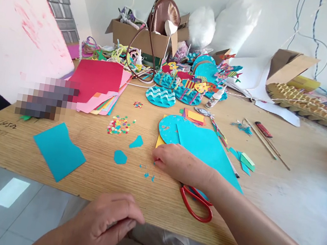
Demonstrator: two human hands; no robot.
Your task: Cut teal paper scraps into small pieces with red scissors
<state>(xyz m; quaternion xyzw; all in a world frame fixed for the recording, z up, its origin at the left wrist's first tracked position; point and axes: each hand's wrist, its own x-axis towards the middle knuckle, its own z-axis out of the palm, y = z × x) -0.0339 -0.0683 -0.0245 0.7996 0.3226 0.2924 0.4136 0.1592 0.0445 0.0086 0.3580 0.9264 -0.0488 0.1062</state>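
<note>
Head view: right hand (180,163) flat on teal foam sheet (206,148), curved edge.

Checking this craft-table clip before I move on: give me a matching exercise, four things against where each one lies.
Things:
1. red scissors
2. glue bottle
3. confetti pile
4. red paper sheet

Places:
A. top of the coloured paper stack, far left of the table
B. near table edge, partly under the right hand and wrist
C. beside the decorated teal discs, far middle
D. bare wood left of the big teal sheet

Pairs: 1-B, 2-C, 3-D, 4-A
</note>
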